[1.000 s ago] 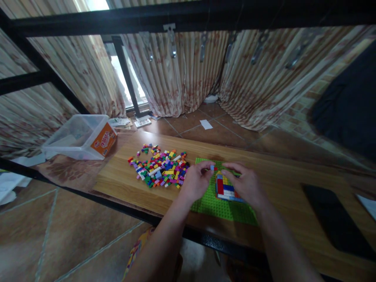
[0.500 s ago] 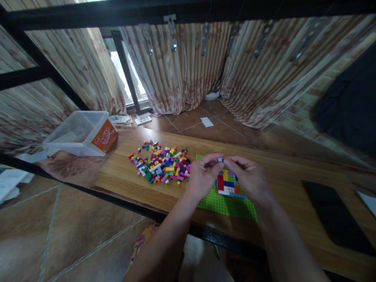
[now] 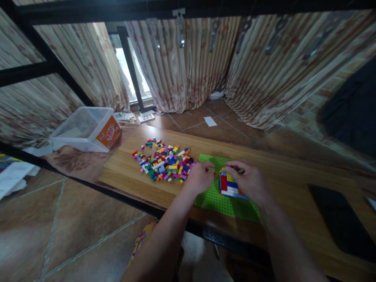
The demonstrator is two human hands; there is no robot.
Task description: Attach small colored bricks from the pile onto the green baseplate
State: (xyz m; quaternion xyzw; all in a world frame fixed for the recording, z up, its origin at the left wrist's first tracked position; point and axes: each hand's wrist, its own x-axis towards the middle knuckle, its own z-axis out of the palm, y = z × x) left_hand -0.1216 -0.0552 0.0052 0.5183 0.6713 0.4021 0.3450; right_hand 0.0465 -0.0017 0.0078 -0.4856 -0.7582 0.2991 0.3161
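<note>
A low block of coloured toy bricks in red, blue, white and yellow stands on a green studded baseplate. My right hand is bent over the block's far right part, thumb and fingertips closed at its far edge; what they grip there is hidden. My left hand hovers over the baseplate's left side with its fingers curled together. A tiny red brick shows right by its fingertips; whether it is pinched I cannot tell. Left of this hand lies a loose pile of small coloured bricks.
A clear plastic box with an orange label stands at the table's left end. On the right of the wooden tabletop lies a flat black object. A dark metal bar runs along the near edge. Curtains hang beyond.
My hands were together above the block with a small light blue piece between their fingertips. They have parted: the left moved down and left, the right lowered onto the block. The view shifted slightly.
</note>
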